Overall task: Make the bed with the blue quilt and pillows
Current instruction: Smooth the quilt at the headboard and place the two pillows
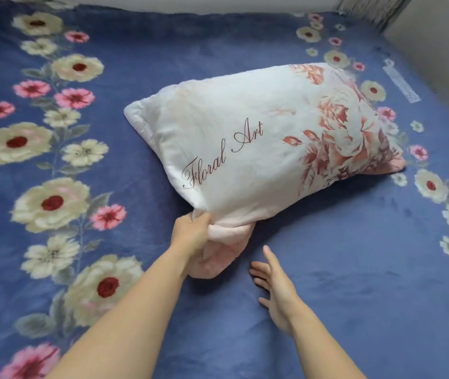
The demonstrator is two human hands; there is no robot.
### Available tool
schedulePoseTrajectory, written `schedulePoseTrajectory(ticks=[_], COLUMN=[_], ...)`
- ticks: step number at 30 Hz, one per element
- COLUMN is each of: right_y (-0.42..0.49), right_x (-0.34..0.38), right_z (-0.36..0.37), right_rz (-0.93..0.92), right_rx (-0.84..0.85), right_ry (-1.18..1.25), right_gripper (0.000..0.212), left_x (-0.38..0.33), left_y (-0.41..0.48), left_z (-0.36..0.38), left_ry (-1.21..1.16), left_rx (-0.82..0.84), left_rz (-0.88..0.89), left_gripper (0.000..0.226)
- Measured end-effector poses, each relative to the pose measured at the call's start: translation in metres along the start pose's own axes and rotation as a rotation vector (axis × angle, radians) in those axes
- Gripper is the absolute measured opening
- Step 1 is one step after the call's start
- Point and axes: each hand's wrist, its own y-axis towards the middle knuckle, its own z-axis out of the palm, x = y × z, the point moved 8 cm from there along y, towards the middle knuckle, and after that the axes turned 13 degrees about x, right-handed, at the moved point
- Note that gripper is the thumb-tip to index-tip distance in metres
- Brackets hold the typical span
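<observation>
A white pillow with red-pink flowers and the words "Floral Art" lies tilted across the middle of the blue quilt. My left hand is shut on the pillow's near corner, bunching the pale pink fabric and lifting that end. My right hand hovers open just right of that corner, fingers spread, holding nothing. The quilt covers the whole bed, with bands of cream and pink flowers down its left and right sides.
A pale wall borders the bed on the right and at the far end. A grey striped fabric shows at the far right corner. A white label lies on the quilt near the wall.
</observation>
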Motion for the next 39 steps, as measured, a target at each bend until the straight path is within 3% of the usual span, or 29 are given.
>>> schedulePoseTrajectory(ticks=[3, 5, 8, 10, 13, 16, 19, 21, 25, 27, 29, 30, 31, 32, 33, 34, 37, 39], right_y=[-0.014, -0.026, -0.053, -0.061, -0.069, -0.091, -0.137, -0.179, -0.265, -0.301, -0.328, -0.34, -0.347, -0.355, -0.361, -0.368, -0.387, -0.397], right_x=[0.029, 0.066, 0.126, 0.138, 0.123, 0.102, 0.095, 0.076, 0.017, -0.009, -0.037, -0.047, -0.059, -0.07, -0.078, -0.086, -0.112, -0.123], right_z=[-0.001, -0.001, -0.012, -0.023, -0.02, 0.019, 0.089, 0.141, 0.224, 0.265, 0.308, 0.327, 0.346, 0.368, 0.383, 0.399, 0.448, 0.478], right_rz=[-0.024, -0.201, -0.464, -0.409, -0.285, -0.27, -0.357, -0.398, -0.421, -0.399, -0.349, -0.334, -0.315, -0.313, -0.316, -0.323, -0.289, -0.274], right_rx=[0.047, 0.05, 0.021, -0.028, -0.034, -0.028, 0.044, 0.114, 0.269, 0.377, 0.429, 0.453, 0.458, 0.476, 0.497, 0.521, 0.587, 0.637], right_ry=[0.31, 0.468, 0.576, 0.561, 0.537, 0.552, 0.596, 0.61, 0.51, 0.425, 0.351, 0.312, 0.259, 0.212, 0.174, 0.151, 0.117, 0.112], right_gripper=[0.103, 0.099, 0.077, 0.084, 0.093, 0.085, 0.064, 0.048, 0.025, 0.017, 0.009, 0.016, 0.026, 0.028, 0.019, 0.012, 0.008, 0.023], left_x=[-0.015, -0.019, -0.022, -0.013, 0.004, 0.019, 0.04, 0.063, 0.092, 0.122, 0.189, 0.213, 0.229, 0.23, 0.228, 0.235, 0.268, 0.282], left_y=[-0.043, -0.073, -0.126, -0.156, -0.197, -0.234, -0.281, -0.333, -0.429, -0.462, -0.473, -0.482, -0.5, -0.528, -0.55, -0.563, -0.582, -0.592], left_z=[0.0, 0.005, 0.012, 0.007, -0.022, -0.066, -0.13, -0.179, -0.26, -0.31, -0.372, -0.392, -0.404, -0.404, -0.397, -0.394, -0.404, -0.419], left_ry=[0.156, 0.288, 0.289, 0.305, 0.363, 0.341, 0.178, 0.013, -0.419, -0.523, -0.555, -0.572, -0.614, -0.672, -0.688, -0.696, -0.665, -0.557], left_rx=[0.131, 0.234, 0.432, 0.533, 0.559, 0.434, 0.229, 0.133, 0.006, -0.15, -0.301, -0.374, -0.411, -0.43, -0.409, -0.386, -0.426, -0.492], left_rz=[-0.013, -0.025, -0.076, -0.175, -0.292, -0.344, -0.26, -0.169, -0.045, -0.008, -0.043, -0.056, -0.076, -0.083, -0.094, -0.102, -0.105, -0.094], left_gripper=[0.021, 0.023, 0.031, 0.031, 0.033, 0.034, 0.01, 0.041, 0.039, 0.048, 0.086, 0.096, 0.09, 0.067, 0.043, 0.034, 0.033, 0.043])
